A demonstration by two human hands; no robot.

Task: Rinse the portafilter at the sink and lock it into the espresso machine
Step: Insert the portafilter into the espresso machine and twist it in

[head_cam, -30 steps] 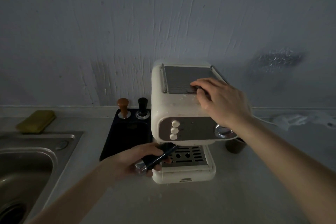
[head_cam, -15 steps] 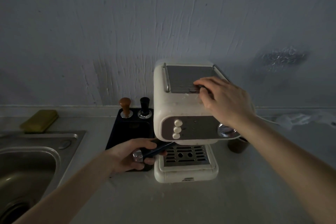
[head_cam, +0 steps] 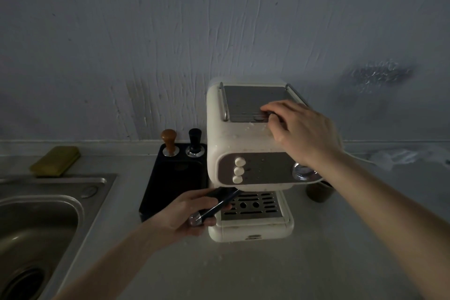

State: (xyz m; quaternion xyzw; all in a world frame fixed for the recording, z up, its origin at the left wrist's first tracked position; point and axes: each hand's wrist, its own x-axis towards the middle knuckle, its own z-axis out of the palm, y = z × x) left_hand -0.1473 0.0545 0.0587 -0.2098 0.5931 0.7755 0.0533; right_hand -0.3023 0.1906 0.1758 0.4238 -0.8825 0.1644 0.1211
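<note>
The left hand (head_cam: 192,212) is wrapped tight around the dark handle of the portafilter (head_cam: 214,207), which pokes under the espresso machine (head_cam: 246,139), above its drip tray. The right hand (head_cam: 302,131) rests on the machine's top with bent fingers, gripping nothing.

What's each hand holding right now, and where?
Left hand grips the dark portafilter handle near its metal end; right hand just rests atop the cream espresso machine.

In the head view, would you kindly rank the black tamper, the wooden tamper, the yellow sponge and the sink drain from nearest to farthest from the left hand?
From the left hand, which grips the portafilter handle:
1. Black tamper, behind it beside the machine.
2. Wooden tamper, just left of the black one.
3. Yellow sponge, far left by the wall.
4. Sink drain, lower left corner.
</note>
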